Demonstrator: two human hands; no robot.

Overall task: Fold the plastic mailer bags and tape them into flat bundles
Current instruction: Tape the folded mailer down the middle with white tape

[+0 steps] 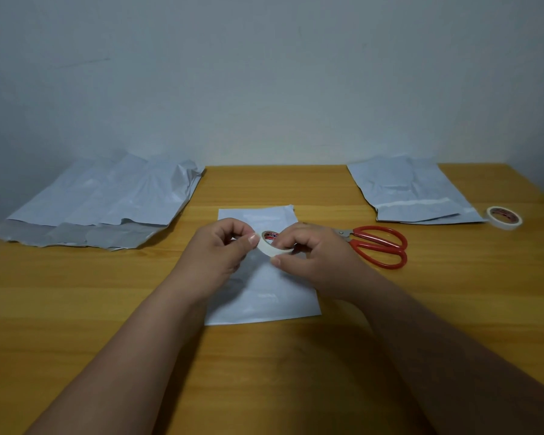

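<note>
Pale grey wall [264, 73], bare and matte, backs one wooden desk [76, 309] with a yellow-brown grain.

Mailer bags, three lots, all grey-white plastic. Lot one: unfolded bags [98, 199] lying spread and crumpled at the far left corner of the desk, darker grey flaps toward the near edge; how many lie in this lot cannot be told. Lot two: folded stack [418, 193] at the far right, against the wall, with a white strip across it; at least two layers show at its near edge. Lot three: one folded mailer [264, 296], flat at the centre of the desk, directly under the hands, its near edge square to the viewer.

Scissors [377, 246], one pair, red handles, lying flat just right of the centre mailer, blades pointing left and partly hidden behind the right hand.

Tape rolls, two, both white with a red-printed core. One spare roll [504, 217] rests on the desk at the far right, touching the near corner of the right-hand stack. One held roll [272, 244] is lifted above the centre mailer, between the two hands.

Hands, two, bare forearms reaching in from the near edge. Left hand [223, 246]: grip closed, fingers curled, thumb tip against the roll's left rim. Right hand [314, 255]: grip clamped on the roll, thumb below and fingers over its right side.
</note>
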